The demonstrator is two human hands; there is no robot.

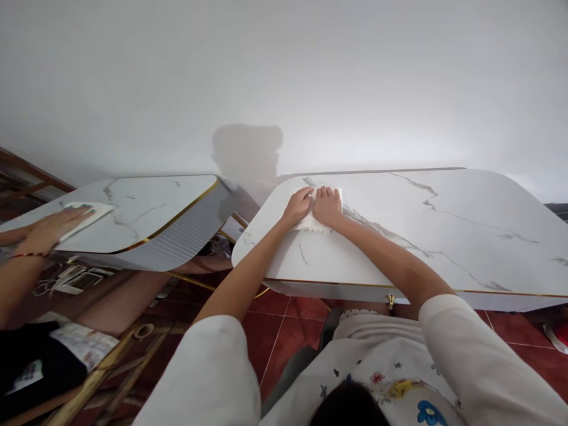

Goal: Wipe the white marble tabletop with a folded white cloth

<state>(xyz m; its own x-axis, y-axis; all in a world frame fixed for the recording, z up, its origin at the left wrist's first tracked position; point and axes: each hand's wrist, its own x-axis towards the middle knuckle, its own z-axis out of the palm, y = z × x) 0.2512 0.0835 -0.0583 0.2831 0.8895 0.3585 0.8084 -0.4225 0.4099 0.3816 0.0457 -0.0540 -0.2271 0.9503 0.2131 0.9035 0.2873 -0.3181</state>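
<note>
A white cloth [314,223] with a frayed lower edge lies flat on the left part of a white marble-patterned tabletop [479,207]. My left hand [298,206] rests on the cloth's left side with its fingers bent inward. Close beside it, my right hand [327,206] presses the cloth's right side, the fingers curled over it and pointing toward the wall. The hands nearly meet at the thumbs. Parts of the cloth are hidden under them. Gold trim runs along the table's front edge, above a gold drawer knob [390,300].
At the left, another person's hands [60,225] rest on a folded white cloth [95,214] on a second marble-patterned table [146,207]. A gap separates the tables. Behind both stands a white wall [355,77]. A tape roll [144,330] sits by a wooden frame [110,361] at lower left.
</note>
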